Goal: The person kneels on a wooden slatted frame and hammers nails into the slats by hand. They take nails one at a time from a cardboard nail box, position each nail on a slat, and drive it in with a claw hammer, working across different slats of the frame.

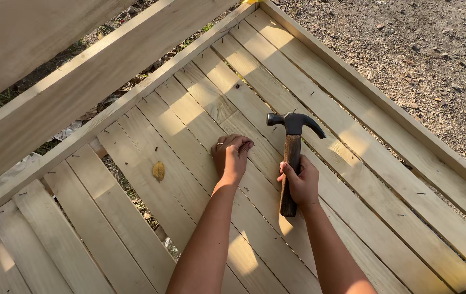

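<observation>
Around my left hand (232, 156), pressed fingers-down on the slats (352, 179), and my right hand (300, 184), closed on the hammer (291, 158), the planking lies flat and bare, open to passage on the right up to the raised edge rail (385, 103). To the left, a dry leaf (158, 171) lies on a slat beside dark open gaps. Farther left, a long rail (107, 111) and a broad beam (69, 92) above it bar my reach.

The left hand (232, 155) curls shut against a slat (189, 117), hiding whatever its fingertips pinch. The right hand (300, 182) covers the middle of the hammer (291, 158) handle. Both forearms run off the bottom edge. The wooden frame (352, 71) is cut off on every side, and the ground beneath shows only through gaps.
</observation>
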`<state>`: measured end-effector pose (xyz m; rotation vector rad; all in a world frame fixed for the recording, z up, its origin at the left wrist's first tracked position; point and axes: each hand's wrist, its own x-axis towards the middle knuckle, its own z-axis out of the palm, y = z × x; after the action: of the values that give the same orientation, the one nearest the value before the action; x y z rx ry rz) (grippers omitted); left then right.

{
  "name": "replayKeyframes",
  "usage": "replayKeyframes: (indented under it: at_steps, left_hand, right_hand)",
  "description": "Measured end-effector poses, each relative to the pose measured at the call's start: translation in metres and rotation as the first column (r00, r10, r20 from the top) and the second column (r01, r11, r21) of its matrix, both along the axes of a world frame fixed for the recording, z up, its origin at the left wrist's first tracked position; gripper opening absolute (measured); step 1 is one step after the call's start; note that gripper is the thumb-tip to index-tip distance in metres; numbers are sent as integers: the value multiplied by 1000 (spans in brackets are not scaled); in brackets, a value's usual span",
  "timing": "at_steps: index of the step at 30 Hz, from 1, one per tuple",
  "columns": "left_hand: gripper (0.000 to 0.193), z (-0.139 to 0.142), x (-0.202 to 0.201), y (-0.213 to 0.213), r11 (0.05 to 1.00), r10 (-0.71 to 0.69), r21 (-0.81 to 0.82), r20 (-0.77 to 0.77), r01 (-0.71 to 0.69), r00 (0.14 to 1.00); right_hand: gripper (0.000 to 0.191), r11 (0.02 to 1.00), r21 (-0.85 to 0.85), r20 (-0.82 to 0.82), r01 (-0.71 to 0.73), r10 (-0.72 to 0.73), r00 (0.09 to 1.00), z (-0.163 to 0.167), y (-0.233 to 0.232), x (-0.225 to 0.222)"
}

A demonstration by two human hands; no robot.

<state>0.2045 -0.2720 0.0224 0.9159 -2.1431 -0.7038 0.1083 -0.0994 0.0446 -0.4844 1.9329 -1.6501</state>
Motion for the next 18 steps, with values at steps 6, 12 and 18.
replayKeyframes:
  at_steps: [6, 12, 18]
  left_hand:
    - [7, 7, -2, 6, 995, -4, -95, 35, 8, 999]
    - [9, 6, -3, 8, 990, 8, -141, 70, 1, 998]
    - [8, 2, -6, 8, 977, 18, -214, 100, 4, 995]
  right_hand:
    - [28, 999, -34, -1, -4, 4, 1000, -2, 2, 0]
    - [26, 1000, -20, 22, 3, -3, 1000, 1, 1, 1]
    - [26, 1000, -21, 16, -3, 3, 1000, 0, 0, 0]
